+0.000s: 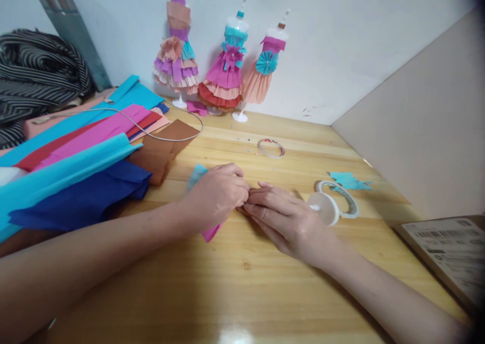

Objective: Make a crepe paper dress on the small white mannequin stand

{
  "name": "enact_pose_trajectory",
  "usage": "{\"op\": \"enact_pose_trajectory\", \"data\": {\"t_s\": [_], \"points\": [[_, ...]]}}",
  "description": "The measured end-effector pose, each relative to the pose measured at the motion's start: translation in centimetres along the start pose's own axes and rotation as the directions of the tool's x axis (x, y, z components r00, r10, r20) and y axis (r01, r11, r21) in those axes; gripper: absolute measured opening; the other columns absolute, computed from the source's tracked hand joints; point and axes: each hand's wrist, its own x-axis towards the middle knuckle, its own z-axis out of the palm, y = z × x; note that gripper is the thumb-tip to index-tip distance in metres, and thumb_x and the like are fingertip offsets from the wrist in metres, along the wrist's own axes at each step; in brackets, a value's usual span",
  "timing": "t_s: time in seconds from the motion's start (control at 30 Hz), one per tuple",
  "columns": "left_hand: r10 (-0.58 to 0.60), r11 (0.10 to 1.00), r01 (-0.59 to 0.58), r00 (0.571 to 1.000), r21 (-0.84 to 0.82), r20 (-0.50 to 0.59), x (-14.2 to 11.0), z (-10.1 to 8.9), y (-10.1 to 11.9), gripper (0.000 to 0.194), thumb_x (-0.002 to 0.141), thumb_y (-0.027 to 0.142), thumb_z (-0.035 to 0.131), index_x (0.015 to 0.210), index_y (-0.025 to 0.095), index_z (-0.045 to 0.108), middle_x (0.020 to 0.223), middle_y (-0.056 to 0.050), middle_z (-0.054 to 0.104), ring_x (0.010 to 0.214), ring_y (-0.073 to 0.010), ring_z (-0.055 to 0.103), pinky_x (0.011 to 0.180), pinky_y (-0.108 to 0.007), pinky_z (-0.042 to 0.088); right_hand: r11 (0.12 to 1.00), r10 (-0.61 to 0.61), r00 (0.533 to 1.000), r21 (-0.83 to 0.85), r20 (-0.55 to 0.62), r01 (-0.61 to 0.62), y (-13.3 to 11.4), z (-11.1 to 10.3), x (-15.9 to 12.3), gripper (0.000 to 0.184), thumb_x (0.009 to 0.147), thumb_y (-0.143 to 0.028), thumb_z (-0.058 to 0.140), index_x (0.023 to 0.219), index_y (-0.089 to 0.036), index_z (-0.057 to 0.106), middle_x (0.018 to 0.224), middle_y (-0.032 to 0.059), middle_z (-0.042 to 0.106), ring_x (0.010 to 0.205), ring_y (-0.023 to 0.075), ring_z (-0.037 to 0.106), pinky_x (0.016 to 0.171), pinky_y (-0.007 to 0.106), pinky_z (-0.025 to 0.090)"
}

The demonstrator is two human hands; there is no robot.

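Observation:
A small dress form lies on its side on the table under my hands; its round white base [329,208] sticks out beyond my right wrist. My left hand [223,190] is closed at the upper body of the form, fingertips pinched beside brown crepe paper [242,210]. My right hand [290,217] lies over the form with fingers together, pressing the brown paper where it meets the left fingertips. Magenta paper [211,232] shows below my left hand, and pale blue paper [196,176] above it. Most of the form is hidden by my hands.
Three dressed mini forms [176,56] stand along the wall. Coloured crepe paper [76,152] is piled at left beneath a grey cord [151,138]. Tape rings [350,202], a blue scrap [348,180] and tiny beads [250,140] lie on the table; a carton [443,253] is at right.

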Motion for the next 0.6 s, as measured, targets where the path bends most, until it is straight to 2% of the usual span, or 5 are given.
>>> {"op": "enact_pose_trajectory", "data": {"t_s": [0.1,0.23,0.43,0.6], "points": [[0.012,0.995,-0.014,1.0,0.098,0.021,-0.1,0.2,0.3,0.031,0.093,0.018,0.041,0.072,0.017,0.063,0.08,-0.003,0.067,0.083,-0.0174,0.055,0.092,-0.037,0.041,1.0,0.01,1.0,-0.006,-0.002,-0.01,0.0,0.0,-0.1,0.022,0.089,-0.006,0.048,0.094,-0.016,0.068,0.091,0.0098,0.071,0.087,0.0179,0.068,0.095,0.041,0.054],[0.054,0.971,-0.05,0.998,0.233,-0.011,-0.4,0.3,0.7,0.026,0.093,0.019,0.044,0.078,0.014,0.065,0.086,-0.007,0.068,0.094,-0.0225,0.052,0.09,-0.04,0.041,1.0,0.019,1.0,-0.017,0.0,-0.019,-0.1,0.0,-0.1,0.022,0.088,-0.005,0.049,0.091,-0.015,0.068,0.089,0.0098,0.071,0.085,0.0175,0.068,0.097,0.042,0.053],[0.112,0.944,-0.107,0.994,0.313,0.003,-0.8,0.2,0.5,0.023,0.091,0.014,0.046,0.081,0.016,0.066,0.09,-0.005,0.068,0.097,-0.0215,0.052,0.099,-0.043,0.036,0.999,0.022,1.0,-0.026,-0.006,-0.022,-0.3,0.1,-0.2,0.021,0.089,-0.005,0.049,0.096,-0.014,0.066,0.092,0.0107,0.072,0.09,0.0177,0.068,0.097,0.041,0.053],[0.147,0.932,-0.129,0.989,0.338,-0.027,-0.7,-0.1,0.4,0.028,0.093,0.014,0.042,0.08,0.016,0.067,0.093,-0.004,0.07,0.094,-0.0208,0.053,0.097,-0.04,0.038,0.999,0.04,0.998,0.019,-0.037,-0.04,0.2,-0.6,-1.1,0.025,0.088,-0.01,0.053,0.108,-0.017,0.064,0.105,0.0108,0.072,0.101,0.0198,0.068,0.103,0.047,0.047]]}}
